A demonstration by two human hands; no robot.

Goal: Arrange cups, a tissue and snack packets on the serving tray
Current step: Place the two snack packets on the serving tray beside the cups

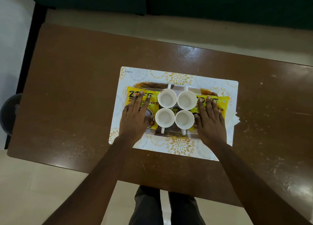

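Left grip (135,118) and right grip (210,121) rest flat on snack packets (130,91).

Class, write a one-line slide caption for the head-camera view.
Left hand and right hand lie flat on yellow snack packets flanking four white cups on the tray; tissue at right.

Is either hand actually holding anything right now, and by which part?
Nothing is gripped. The left hand lies flat on the left snack packet, the right hand flat on the right snack packet, fingers straight.
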